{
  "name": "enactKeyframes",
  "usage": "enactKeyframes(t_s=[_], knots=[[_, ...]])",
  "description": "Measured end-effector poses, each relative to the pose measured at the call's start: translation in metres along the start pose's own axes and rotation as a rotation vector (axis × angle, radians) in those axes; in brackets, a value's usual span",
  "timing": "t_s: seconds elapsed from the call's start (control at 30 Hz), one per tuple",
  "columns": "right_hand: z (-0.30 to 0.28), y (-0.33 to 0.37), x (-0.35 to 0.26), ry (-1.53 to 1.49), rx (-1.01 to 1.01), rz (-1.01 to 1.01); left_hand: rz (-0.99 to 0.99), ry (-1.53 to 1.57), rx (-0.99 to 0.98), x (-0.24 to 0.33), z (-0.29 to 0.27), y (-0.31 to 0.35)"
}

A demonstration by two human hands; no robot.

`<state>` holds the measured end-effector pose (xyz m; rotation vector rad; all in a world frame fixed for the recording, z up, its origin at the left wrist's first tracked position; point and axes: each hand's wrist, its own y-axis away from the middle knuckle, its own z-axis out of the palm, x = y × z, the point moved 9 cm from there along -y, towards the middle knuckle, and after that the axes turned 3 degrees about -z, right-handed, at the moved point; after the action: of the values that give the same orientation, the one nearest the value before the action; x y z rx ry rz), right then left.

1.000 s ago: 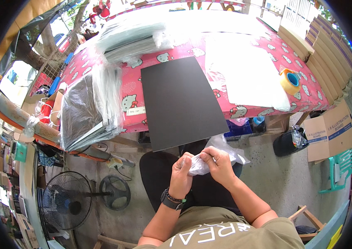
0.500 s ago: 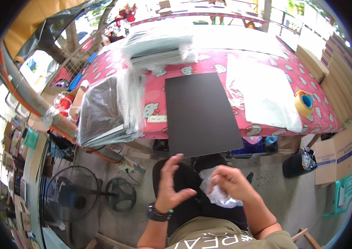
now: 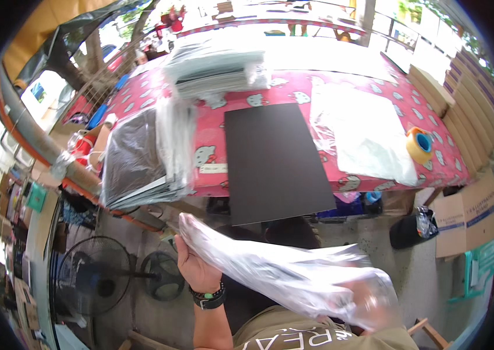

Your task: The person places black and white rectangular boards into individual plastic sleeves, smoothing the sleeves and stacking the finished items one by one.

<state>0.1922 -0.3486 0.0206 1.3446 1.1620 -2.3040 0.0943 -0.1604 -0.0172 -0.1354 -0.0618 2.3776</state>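
1. Find the clear plastic film [image 3: 276,265] stretched aslant between left hand [image 3: 200,271] and right hand [image 3: 369,297], off the table [image 3: 209,128] and in the air over the lap, just outside the near edge.
2. See the left hand with palm showing, thumb held out to the side and fingers partly covered by plastic; impossible to tell a firm pinch from a loose drape there.
3. See the right hand only as a blur, behind or inside the film; impossible to say which, or whether clenched or slack.
4. Judge the film very light, limp and slippery, apt to flutter, crease and cling to itself.
5. Take hold near both ends, pinching between thumb and fingertips, with gentle tension; avoid bunching the middle, and go easy with nails for fear of tearing.
6. Expect far more stiffness from the black board [image 3: 276,160], lying flat with one end jutting past the near edge of the table; best gripped by opposite long edges, sparing the corners.
7. Note white plastic sheets [image 3: 369,137] toward the right edge, with a tape roll [image 3: 416,153] beyond, and a wrapped stack [image 3: 133,157] at the near left corner.
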Motion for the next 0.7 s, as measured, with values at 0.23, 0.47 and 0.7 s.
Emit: enactKeyframes(t_s=[0.23,0.47,0.7], knots=[[-0.106,0.116,-0.074,-0.421,1.289,-0.937,-0.852,-0.559,-0.229,-0.105,-0.044,0.045],[-0.057,0.067,0.002,0.01,0.538,0.172,-0.124,-0.353,-0.156,-0.006,-0.024,0.018],[-0.11,0.174,-0.056,-0.095,1.483,-0.783,-0.688,-0.668,-0.252,-0.085,-0.027,0.034]])
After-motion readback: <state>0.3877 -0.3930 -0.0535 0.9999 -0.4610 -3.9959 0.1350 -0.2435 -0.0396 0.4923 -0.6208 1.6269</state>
